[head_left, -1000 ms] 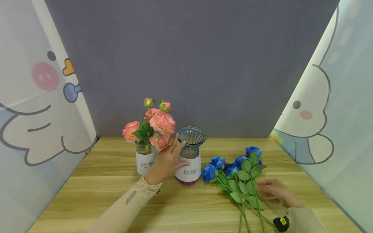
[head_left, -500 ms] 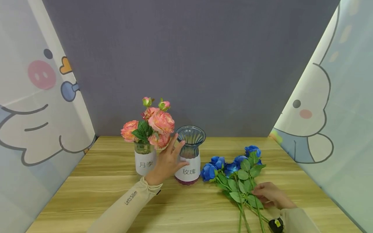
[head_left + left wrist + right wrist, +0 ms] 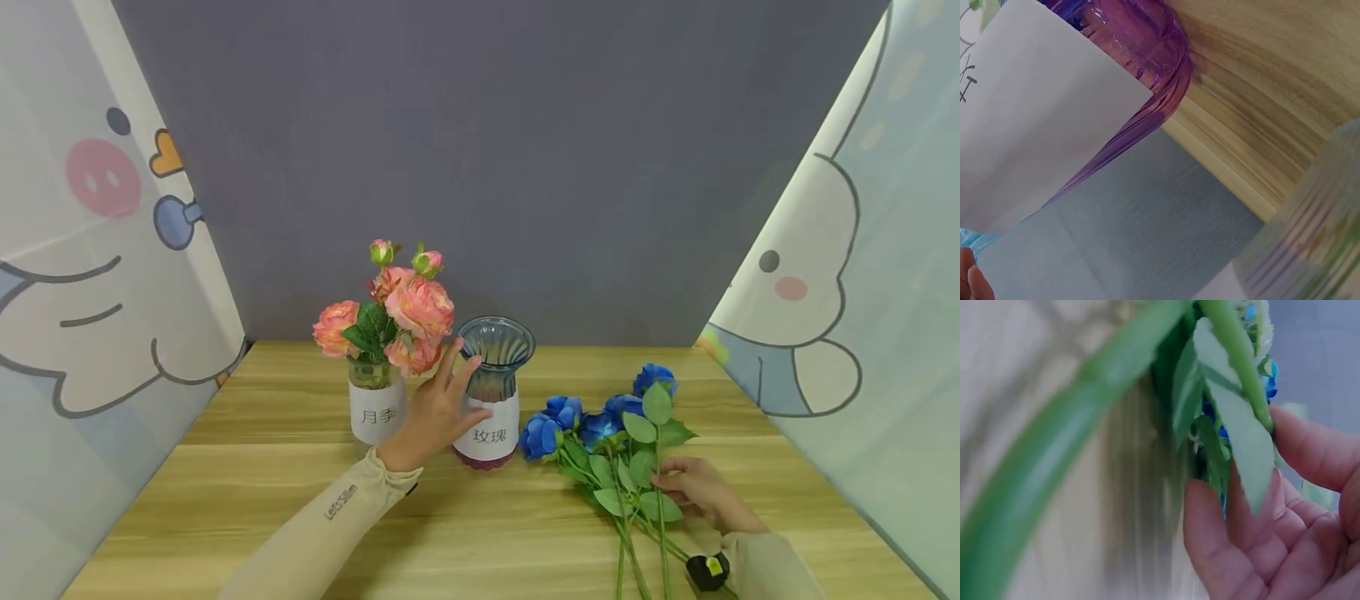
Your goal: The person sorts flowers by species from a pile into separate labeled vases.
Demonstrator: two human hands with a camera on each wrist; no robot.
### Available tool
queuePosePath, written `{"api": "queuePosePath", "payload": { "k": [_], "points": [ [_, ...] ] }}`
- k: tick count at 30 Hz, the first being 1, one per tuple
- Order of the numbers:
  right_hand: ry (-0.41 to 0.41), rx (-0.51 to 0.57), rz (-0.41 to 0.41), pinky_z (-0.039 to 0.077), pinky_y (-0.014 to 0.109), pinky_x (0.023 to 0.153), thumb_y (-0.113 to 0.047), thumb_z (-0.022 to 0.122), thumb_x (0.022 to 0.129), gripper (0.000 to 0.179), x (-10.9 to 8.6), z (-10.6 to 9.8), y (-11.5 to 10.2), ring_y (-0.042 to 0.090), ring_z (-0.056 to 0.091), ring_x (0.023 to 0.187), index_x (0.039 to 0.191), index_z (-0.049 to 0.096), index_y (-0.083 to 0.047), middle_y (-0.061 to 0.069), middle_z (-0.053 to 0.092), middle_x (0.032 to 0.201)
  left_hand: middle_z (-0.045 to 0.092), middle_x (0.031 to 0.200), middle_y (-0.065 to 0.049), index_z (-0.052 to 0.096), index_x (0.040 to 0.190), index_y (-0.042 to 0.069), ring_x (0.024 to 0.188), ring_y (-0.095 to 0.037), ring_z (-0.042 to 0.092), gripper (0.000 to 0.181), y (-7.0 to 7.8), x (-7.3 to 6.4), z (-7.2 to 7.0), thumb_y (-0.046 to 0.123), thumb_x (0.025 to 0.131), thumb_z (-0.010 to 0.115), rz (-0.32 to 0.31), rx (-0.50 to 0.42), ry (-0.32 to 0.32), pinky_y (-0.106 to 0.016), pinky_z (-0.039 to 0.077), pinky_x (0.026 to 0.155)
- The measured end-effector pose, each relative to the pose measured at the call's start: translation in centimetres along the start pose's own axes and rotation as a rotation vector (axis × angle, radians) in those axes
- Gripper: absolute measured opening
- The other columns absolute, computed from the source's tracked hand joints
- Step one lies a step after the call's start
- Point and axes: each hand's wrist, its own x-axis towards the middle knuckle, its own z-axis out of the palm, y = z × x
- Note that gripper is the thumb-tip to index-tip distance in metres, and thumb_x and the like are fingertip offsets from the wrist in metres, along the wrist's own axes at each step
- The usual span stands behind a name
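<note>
In the head view my left hand point(image 3: 431, 421) has its fingers spread beside the blue-and-purple glass vase point(image 3: 504, 385), fingertips right at its neck and label. That vase wears a white paper label point(image 3: 1041, 119). My right hand point(image 3: 701, 490) pinches a green stem of a blue rose point(image 3: 656, 377) between thumb and fingers. In the right wrist view a leaf point(image 3: 1235, 425) hangs between the thumb point(image 3: 1310, 444) and the curled fingers. Several other blue roses point(image 3: 542, 435) lie on the table with their stems toward me.
A second labelled glass vase point(image 3: 375, 412) with pink flowers point(image 3: 420, 307) stands left of the blue-and-purple one. The wooden table point(image 3: 480, 550) ends at a grey back panel point(image 3: 480, 167). Patterned side panels point(image 3: 810, 333) flank it.
My right hand has moved left to the rose stems and now pinches one, whose leafy part has shifted slightly upright. My left hand stays at the vase.
</note>
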Motion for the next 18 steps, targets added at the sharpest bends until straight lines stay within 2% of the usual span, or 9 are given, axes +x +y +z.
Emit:
{"api": "queuePosePath", "payload": {
  "k": [3,6,8,10,11,13,15,18],
  "points": [
    [0.005,0.047,-0.014,0.045,0.023,0.051,-0.005,0.060,0.091,0.013,0.0,-0.2,-0.3,0.005,0.056,0.055,0.102,0.061,0.002,-0.004,0.064,0.069,0.038,0.135,-0.036,0.017,0.151,0.010,0.060,-0.020,0.055,0.128,0.1,0.3,0.0,0.025,0.051,0.096,0.000,0.010,-0.005,-0.028,0.047,0.049],
    [-0.008,0.117,-0.021,0.049,0.023,0.053,-0.005,0.059,0.093,0.010,0.0,-0.3,-0.6,0.005,0.059,0.057,0.101,0.062,-0.001,-0.004,0.066,0.069,0.039,0.135,-0.036,0.019,0.149,0.009,0.060,-0.020,0.056,0.126,0.2,0.5,-0.2,0.027,0.051,0.096,-0.005,0.014,-0.010,-0.029,0.047,0.049],
    [-0.009,0.139,-0.036,0.051,0.024,0.055,-0.005,0.057,0.094,0.019,-0.1,-0.2,-0.9,0.006,0.060,0.058,0.110,0.059,0.005,-0.004,0.066,0.071,0.038,0.135,-0.036,0.022,0.147,0.008,0.060,-0.020,0.057,0.122,0.3,0.5,-0.3,0.026,0.051,0.096,-0.012,0.003,-0.013,-0.029,0.047,0.050],
    [0.013,0.156,-0.061,0.053,0.025,0.059,-0.005,0.054,0.096,0.034,-0.2,0.0,-1.2,0.006,0.060,0.061,0.124,0.048,0.012,-0.004,0.065,0.075,0.038,0.135,-0.036,0.026,0.144,0.006,0.062,-0.021,0.059,0.117,0.3,0.5,-0.3,0.025,0.051,0.096,-0.021,-0.007,-0.014,-0.029,0.048,0.050],
    [0.036,0.171,-0.072,0.054,0.026,0.061,-0.005,0.054,0.096,0.036,-0.2,0.2,-1.3,0.006,0.060,0.064,0.126,0.044,0.014,-0.004,0.065,0.077,0.038,0.135,-0.036,0.028,0.142,0.005,0.063,-0.022,0.060,0.115,0.4,0.5,-0.3,0.024,0.051,0.096,-0.026,-0.014,-0.014,-0.030,0.048,0.050],
    [0.075,0.211,-0.097,0.054,0.026,0.065,-0.007,0.051,0.098,0.052,-0.4,0.7,-1.7,0.006,0.059,0.070,0.139,0.028,0.016,-0.005,0.062,0.085,0.038,0.135,-0.036,0.030,0.138,0.003,0.065,-0.024,0.062,0.110,0.4,0.5,-0.3,0.022,0.051,0.096,-0.035,-0.025,-0.012,-0.031,0.049,0.051],
    [0.118,0.284,-0.118,0.053,0.024,0.068,-0.008,0.050,0.100,0.058,-0.5,1.3,-2.1,0.004,0.059,0.075,0.146,0.019,0.012,-0.008,0.060,0.087,0.037,0.134,-0.036,0.032,0.135,0.002,0.069,-0.027,0.064,0.107,0.4,0.5,-0.2,0.020,0.052,0.096,-0.042,-0.042,-0.009,-0.032,0.050,0.052],
    [0.192,0.426,-0.151,0.052,0.021,0.066,-0.007,0.049,0.100,0.061,-0.7,2.1,-2.8,0.001,0.058,0.077,0.150,0.015,0.004,-0.011,0.060,0.088,0.035,0.135,-0.037,0.032,0.134,0.001,0.071,-0.029,0.064,0.105,0.4,0.5,-0.1,0.018,0.052,0.096,-0.048,-0.067,-0.008,-0.032,0.050,0.052]
  ]
}}
